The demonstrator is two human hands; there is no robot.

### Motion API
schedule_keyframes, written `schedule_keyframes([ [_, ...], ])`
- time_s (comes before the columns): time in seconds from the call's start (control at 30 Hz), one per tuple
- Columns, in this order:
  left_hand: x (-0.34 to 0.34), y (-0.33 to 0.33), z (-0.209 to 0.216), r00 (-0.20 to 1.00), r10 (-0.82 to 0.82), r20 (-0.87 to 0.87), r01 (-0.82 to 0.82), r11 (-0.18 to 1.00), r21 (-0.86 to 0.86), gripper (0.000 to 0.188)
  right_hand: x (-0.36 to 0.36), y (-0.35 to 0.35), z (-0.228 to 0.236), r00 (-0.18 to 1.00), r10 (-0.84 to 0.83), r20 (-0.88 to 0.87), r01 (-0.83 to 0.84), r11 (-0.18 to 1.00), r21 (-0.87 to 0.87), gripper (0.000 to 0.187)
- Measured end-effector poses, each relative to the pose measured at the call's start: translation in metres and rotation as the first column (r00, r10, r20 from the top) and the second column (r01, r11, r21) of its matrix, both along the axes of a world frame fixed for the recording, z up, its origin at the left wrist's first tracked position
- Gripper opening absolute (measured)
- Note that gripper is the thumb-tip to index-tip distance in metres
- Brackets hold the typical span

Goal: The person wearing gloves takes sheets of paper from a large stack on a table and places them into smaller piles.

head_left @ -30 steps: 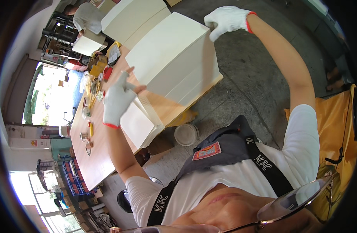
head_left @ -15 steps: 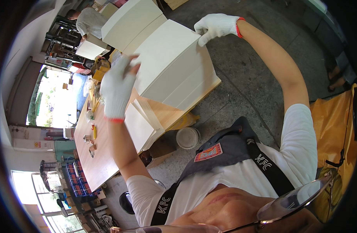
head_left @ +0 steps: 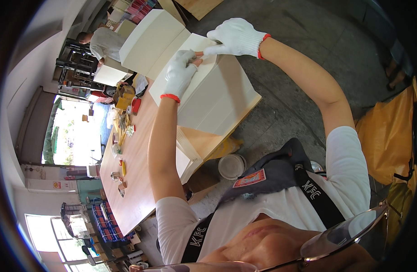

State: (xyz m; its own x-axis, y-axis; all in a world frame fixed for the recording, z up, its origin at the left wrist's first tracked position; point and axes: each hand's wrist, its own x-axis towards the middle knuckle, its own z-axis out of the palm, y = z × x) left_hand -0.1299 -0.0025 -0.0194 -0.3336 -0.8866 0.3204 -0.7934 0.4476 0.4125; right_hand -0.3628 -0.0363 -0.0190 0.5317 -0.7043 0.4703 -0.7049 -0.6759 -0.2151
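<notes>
Two gloved hands, left hand (head_left: 180, 75), right hand (head_left: 235, 36), white panel (head_left: 217, 97), workbench (head_left: 136, 172)

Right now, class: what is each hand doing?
Left hand: fingers pinched on the white panel.
Right hand: fingers pinching the same panel's top edge.

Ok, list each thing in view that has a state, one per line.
left hand: gloved, resting on the white panel, fingertips meeting the right hand
right hand: gloved, pinching at the white panel's upper edge
white panel: lying flat on the workbench, overhanging its edge
second white panel: flat, beside the first
workbench: littered with small items
bucket: on the floor, upright
</notes>
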Motion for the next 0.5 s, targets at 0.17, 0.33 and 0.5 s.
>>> schedule_keyframes([
  [0.17, -0.004, 0.003, -0.006, 0.999, -0.003, -0.047, 0.003, 1.000, 0.010, 0.031, 0.018, -0.004, -0.007, 0.943, 0.046, 0.329, -0.111, 0.977, 0.184, 0.052],
  [0.33, -0.004, 0.010, 0.002, 0.984, -0.057, -0.169, 0.072, 0.994, 0.082, 0.035, 0.028, 0.006, -0.025, 0.829, -0.144, 0.541, -0.063, 0.936, 0.345, 0.052],
  [0.5, -0.003, 0.006, 0.002, 0.948, -0.150, -0.281, 0.196, 0.970, 0.146, 0.041, 0.030, 0.006, -0.043, 0.733, -0.140, 0.666, -0.041, 0.968, 0.249, 0.050],
])
